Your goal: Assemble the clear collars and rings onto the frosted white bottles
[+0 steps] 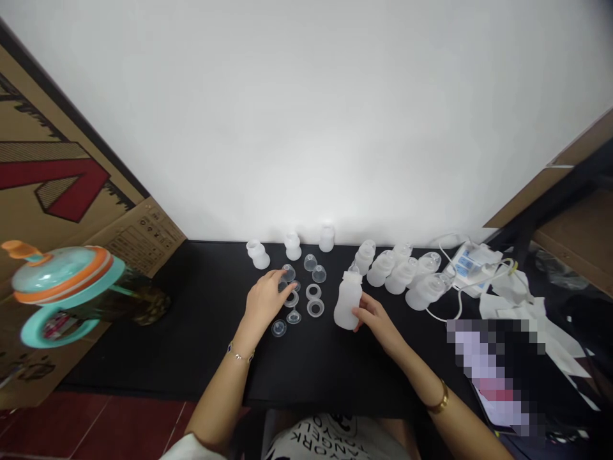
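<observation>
My right hand is closed around the side of a frosted white baby bottle, which stands nearly upright with no cap or nipple seen on its neck. My left hand reaches over the clear parts, thumb and fingers apart, touching or just above them. Near its fingertips are a clear dome cap and a collar ring. Two more rings lie between the hands, with clear domes behind them. Clear nipples lie in front of my left hand. Parts under its fingers are partly hidden.
Three white bottles stand by the wall. Several capped bottles are grouped right, beside a white power strip with cables. A blurred-out device lies front right. A large tumbler and a cardboard box stand left.
</observation>
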`<state>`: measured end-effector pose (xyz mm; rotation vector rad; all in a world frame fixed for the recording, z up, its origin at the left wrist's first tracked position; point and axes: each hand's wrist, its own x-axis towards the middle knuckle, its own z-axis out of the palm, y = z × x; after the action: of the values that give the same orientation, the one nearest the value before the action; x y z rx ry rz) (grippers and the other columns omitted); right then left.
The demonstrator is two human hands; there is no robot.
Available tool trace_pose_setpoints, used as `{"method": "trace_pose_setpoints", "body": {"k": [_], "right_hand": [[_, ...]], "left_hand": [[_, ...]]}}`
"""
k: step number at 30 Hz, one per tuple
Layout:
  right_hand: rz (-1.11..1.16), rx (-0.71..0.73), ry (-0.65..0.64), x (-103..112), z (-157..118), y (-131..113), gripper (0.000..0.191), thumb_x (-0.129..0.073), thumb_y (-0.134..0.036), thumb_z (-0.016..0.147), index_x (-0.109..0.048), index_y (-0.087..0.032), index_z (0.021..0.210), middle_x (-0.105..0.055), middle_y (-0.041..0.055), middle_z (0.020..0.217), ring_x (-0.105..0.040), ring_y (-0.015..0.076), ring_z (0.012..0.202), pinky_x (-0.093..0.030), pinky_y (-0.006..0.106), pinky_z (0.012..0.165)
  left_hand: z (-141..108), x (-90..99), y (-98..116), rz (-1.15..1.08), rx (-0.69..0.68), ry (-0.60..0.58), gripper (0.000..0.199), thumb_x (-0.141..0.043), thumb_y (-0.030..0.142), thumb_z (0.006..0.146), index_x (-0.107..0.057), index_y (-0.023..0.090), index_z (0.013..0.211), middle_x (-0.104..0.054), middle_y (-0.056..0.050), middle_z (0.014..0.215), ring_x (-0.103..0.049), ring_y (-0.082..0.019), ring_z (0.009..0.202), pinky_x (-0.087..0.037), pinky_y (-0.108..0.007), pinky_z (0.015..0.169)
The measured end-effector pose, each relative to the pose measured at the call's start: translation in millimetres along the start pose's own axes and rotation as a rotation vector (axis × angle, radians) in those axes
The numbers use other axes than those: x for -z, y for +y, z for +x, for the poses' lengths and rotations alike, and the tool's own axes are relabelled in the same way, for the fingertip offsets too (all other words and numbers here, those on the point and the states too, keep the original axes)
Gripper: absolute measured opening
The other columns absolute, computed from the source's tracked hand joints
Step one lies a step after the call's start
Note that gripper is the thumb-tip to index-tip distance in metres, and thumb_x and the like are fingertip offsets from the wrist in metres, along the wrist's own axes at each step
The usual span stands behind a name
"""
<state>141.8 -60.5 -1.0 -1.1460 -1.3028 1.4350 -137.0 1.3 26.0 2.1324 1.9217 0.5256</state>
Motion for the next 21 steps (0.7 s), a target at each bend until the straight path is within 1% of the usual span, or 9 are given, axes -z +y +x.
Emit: {"method": "trace_pose_setpoints", "body": {"k": [4,6,8,11,14,16,18,21], "right_hand": [[0.138,-0.058,0.020,1.8,0.2,-0.3,0.042,-0.065,-0.044,0.084,-0.068,-0.020,0.118,-0.069,0.0085,0.104,-0.063,0.0204,0.078,-0.056,0.030,0.059],[0.201,-0.064,0.018,3.0,0.1,2.2,0.041,-0.066,-0.044,0.086,-0.068,-0.021,0.120,-0.069,0.0088,0.108,-0.064,0.0216,0.081,-0.058,0.031,0.061],[0.246,-0.060,0.016,3.9,0.1,5.1,0.041,-0.066,-0.044,0.087,-0.068,-0.022,0.121,-0.069,0.0088,0.111,-0.065,0.0227,0.085,-0.059,0.033,0.064],[0.265,-0.052,0.019,4.1,-0.2,6.8,0.040,-0.067,-0.044,0.088,-0.067,-0.023,0.122,-0.069,0.0085,0.112,-0.066,0.0245,0.088,-0.058,0.033,0.067],[0.263,-0.054,0.024,3.5,-1.1,4.1,0.038,-0.068,-0.045,0.087,-0.067,-0.025,0.120,-0.069,0.0081,0.115,-0.067,0.0267,0.095,-0.057,0.034,0.070],[0.243,-0.047,0.036,3.1,-1.4,1.6,0.038,-0.070,-0.044,0.086,-0.067,-0.026,0.119,-0.068,0.0074,0.118,-0.067,0.0271,0.098,-0.056,0.033,0.071],[0.192,-0.019,0.050,2.7,-1.0,-0.2,0.036,-0.072,-0.043,0.085,-0.067,-0.026,0.116,-0.067,0.0064,0.117,-0.066,0.0262,0.099,-0.056,0.032,0.072],[0.095,0.059,0.077,1.6,0.3,0.2,0.036,-0.077,-0.039,0.081,-0.066,-0.025,0.112,-0.067,0.0050,0.111,-0.065,0.0239,0.096,-0.054,0.032,0.076]], "left_hand": [[-0.9,-2.3,-0.9,0.116,0.041,-0.104,0.040,-0.064,0.036,0.094,-0.064,0.022,0.131,-0.068,-0.011,0.130,-0.066,-0.029,0.114,-0.051,-0.035,0.087],[-0.7,-1.0,-0.6,0.145,0.065,-0.114,0.040,-0.064,0.032,0.093,-0.063,0.023,0.132,-0.069,-0.011,0.128,-0.067,-0.029,0.111,-0.051,-0.034,0.084],[-0.3,2.1,-0.1,0.136,0.077,-0.082,0.038,-0.063,0.032,0.094,-0.064,0.024,0.131,-0.070,-0.010,0.126,-0.068,-0.028,0.109,-0.051,-0.034,0.081],[-0.8,8.1,1.3,0.060,0.069,0.026,0.032,-0.062,0.036,0.094,-0.067,0.026,0.124,-0.073,-0.007,0.119,-0.069,-0.028,0.107,-0.050,-0.033,0.079],[-2.4,12.1,3.9,-0.082,0.072,0.188,0.032,-0.063,0.041,0.093,-0.069,0.026,0.120,-0.075,-0.006,0.110,-0.070,-0.027,0.101,-0.051,-0.033,0.082],[-3.4,12.8,6.1,-0.234,0.069,0.265,0.034,-0.066,0.045,0.090,-0.071,0.025,0.118,-0.076,-0.005,0.103,-0.070,-0.025,0.095,-0.051,-0.034,0.084],[-4.2,12.1,8.7,-0.427,0.043,0.283,0.036,-0.071,0.048,0.086,-0.073,0.025,0.114,-0.076,-0.004,0.097,-0.070,-0.024,0.090,-0.052,-0.034,0.086],[-5.0,10.4,13.1,-0.739,0.001,0.223,0.039,-0.075,0.048,0.082,-0.073,0.022,0.110,-0.077,-0.005,0.100,-0.070,-0.022,0.088,-0.054,-0.033,0.085]]}}
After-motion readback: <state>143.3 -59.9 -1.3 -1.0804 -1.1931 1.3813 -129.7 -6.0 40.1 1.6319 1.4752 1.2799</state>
